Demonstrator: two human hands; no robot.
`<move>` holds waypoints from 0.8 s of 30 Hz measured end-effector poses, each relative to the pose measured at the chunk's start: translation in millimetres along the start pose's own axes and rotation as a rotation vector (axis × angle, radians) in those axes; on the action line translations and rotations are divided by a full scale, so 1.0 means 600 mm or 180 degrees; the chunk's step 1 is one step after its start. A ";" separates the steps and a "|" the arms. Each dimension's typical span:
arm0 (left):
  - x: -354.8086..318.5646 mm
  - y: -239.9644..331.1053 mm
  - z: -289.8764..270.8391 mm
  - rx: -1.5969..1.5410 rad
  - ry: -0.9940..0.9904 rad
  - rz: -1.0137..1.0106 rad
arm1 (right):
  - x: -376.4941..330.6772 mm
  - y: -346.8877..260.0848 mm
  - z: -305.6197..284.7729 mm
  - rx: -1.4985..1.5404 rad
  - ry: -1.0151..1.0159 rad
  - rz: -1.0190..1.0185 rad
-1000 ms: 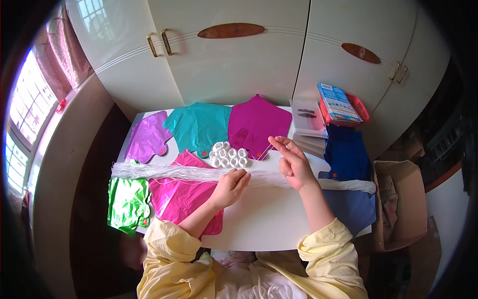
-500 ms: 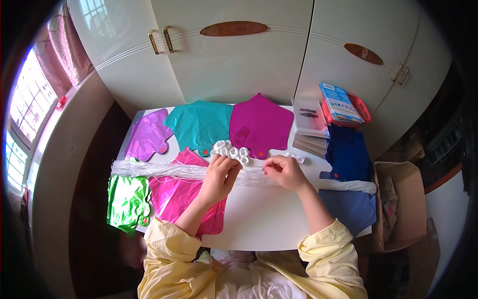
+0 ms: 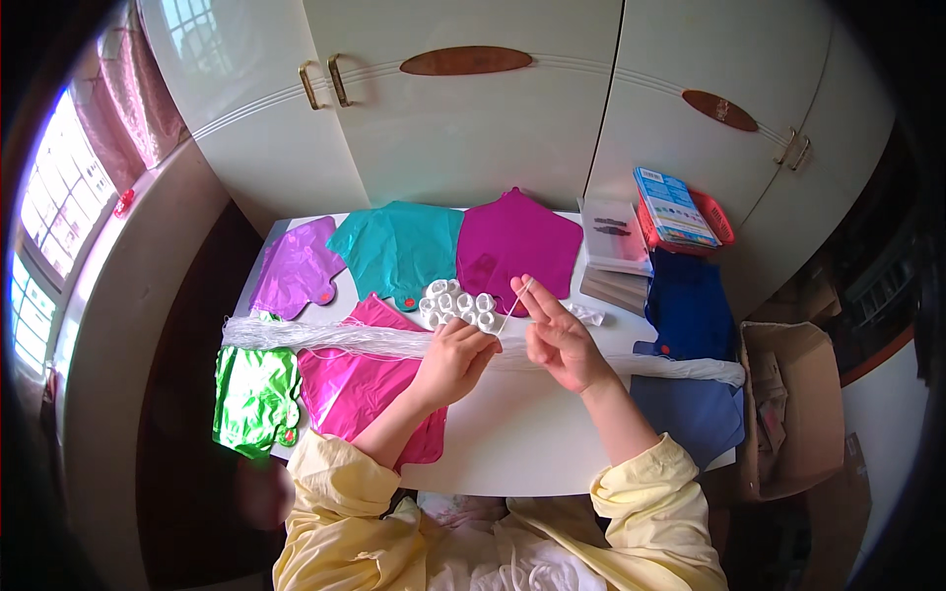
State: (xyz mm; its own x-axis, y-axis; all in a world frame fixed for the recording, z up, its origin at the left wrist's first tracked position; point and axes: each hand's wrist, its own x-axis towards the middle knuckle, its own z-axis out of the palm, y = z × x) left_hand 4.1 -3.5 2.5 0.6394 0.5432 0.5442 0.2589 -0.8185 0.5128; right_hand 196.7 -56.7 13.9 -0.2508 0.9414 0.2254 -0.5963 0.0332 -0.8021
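Note:
A thin white string point(image 3: 507, 320) runs taut between my two hands, above a long white hank of strings point(image 3: 296, 335) lying across the table. My left hand point(image 3: 455, 362) is closed, pinching the string's lower end near the thumb. My right hand point(image 3: 560, 340) has its index and middle fingers pointing up, the string passing round their tips, while the other fingers are curled in. Just beyond my left hand sit several small white rings point(image 3: 440, 289) in a cluster. Under my left wrist spreads a flat pink foil piece point(image 3: 345, 389), shaped like an uninflated balloon.
Similar foil pieces lie around: lilac point(image 3: 294, 268), teal point(image 3: 399, 246), magenta point(image 3: 520, 241), green point(image 3: 254, 394), navy point(image 3: 690, 300) and slate blue point(image 3: 690, 414). A clear box point(image 3: 613, 231) and a red basket point(image 3: 714, 215) with packets stand back right. A cardboard box point(image 3: 813, 433) is beside the table.
My right hand has risen and turned, its two fingers now raised with string round them. My left hand has shifted slightly right and down; the string between the hands now shows.

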 end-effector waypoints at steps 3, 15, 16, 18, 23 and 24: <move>0.000 0.011 -0.001 0.0027 -0.0054 0.0225 | 0.004 0.012 0.010 -0.1897 0.0116 -0.0165; 0.005 0.005 -0.023 -0.0035 0.0040 -0.0026 | -0.011 -0.018 -0.001 -0.4325 0.0121 -0.0222; 0.005 0.005 -0.023 -0.0027 -0.0004 -0.0051 | -0.012 -0.020 0.000 -0.3580 0.0024 0.0176; 0.003 0.006 -0.024 -0.0070 -0.0127 -0.0157 | -0.012 -0.029 0.008 -0.2064 -0.0164 0.0906; 0.002 -0.001 -0.017 -0.0391 0.0022 -0.0257 | -0.016 -0.015 -0.024 0.0202 0.0174 0.0227; 0.001 -0.003 -0.018 -0.0414 0.0034 -0.0315 | -0.012 -0.022 -0.008 0.0575 0.0255 -0.0071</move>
State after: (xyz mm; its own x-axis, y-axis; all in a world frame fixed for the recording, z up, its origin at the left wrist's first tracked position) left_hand -3.8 0.5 9.4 0.6075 0.6226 0.4934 0.2240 -0.7302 0.6455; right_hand 210.1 -62.3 19.9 -0.1789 0.9651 0.1914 -0.7300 0.0003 -0.6834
